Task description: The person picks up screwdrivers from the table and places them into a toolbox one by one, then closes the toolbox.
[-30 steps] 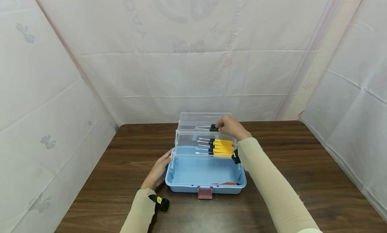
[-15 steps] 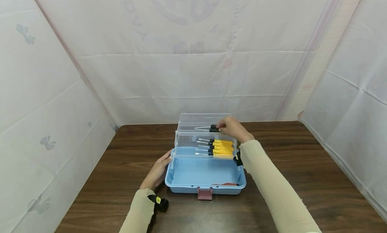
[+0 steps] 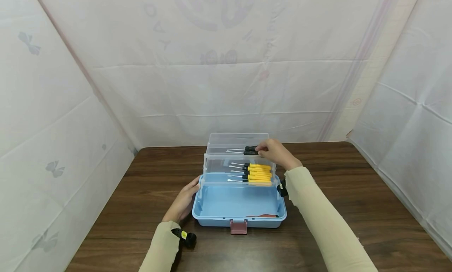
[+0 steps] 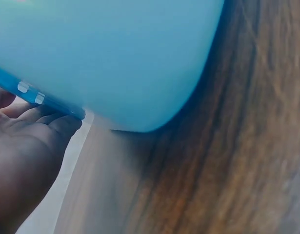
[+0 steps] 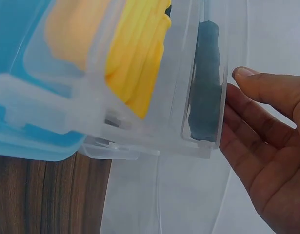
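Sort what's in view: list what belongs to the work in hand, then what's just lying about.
In hand: blue toolbox, steadied by left hand; top clear tray with black-handled tools, at right hand.
Lying about: yellow-handled screwdrivers; wooden table.

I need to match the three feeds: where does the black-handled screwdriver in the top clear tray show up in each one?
Head: black-handled screwdriver lies in the top clear tray, upper centre, beside the right hand.
Left wrist: not in it; only the blue toolbox wall and the left hand.
Right wrist: dark handle seen through the tray wall, upper right, next to the right hand's fingers.
Shared landmark: the blue toolbox, in all three views.
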Action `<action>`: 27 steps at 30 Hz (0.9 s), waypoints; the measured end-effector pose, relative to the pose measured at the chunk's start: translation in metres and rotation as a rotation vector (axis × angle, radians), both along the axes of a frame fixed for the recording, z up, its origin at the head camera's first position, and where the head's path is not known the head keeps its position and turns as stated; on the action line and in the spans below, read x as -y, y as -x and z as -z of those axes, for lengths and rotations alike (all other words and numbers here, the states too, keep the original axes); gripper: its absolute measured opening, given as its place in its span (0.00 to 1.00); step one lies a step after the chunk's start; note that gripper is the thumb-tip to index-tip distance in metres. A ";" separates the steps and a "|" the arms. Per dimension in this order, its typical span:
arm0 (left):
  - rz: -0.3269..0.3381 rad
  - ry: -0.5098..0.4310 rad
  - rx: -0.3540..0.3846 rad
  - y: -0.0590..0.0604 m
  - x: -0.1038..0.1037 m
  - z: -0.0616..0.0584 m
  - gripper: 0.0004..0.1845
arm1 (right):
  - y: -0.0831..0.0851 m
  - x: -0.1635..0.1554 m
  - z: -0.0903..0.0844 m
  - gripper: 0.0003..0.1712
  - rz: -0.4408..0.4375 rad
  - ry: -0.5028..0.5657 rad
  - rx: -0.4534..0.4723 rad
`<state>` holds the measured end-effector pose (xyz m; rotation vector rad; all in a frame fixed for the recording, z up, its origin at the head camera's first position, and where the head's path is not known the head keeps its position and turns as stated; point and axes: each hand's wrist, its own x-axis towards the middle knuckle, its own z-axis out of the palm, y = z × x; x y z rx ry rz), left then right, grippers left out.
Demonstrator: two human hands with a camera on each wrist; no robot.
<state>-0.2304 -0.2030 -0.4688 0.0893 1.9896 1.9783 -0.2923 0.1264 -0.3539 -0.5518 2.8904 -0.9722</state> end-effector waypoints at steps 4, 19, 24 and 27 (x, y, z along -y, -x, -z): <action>-0.008 -0.005 0.012 -0.001 0.000 0.001 0.28 | -0.001 -0.001 -0.002 0.14 -0.005 -0.006 0.007; 0.034 0.025 -0.012 0.004 0.006 -0.001 0.27 | -0.004 -0.006 -0.002 0.15 -0.011 -0.006 -0.001; 0.041 0.026 -0.016 0.010 0.011 -0.007 0.27 | -0.006 -0.011 0.002 0.16 -0.006 0.040 -0.023; 0.044 0.008 -0.031 0.016 0.014 -0.009 0.28 | -0.007 -0.017 0.006 0.18 0.014 0.094 -0.032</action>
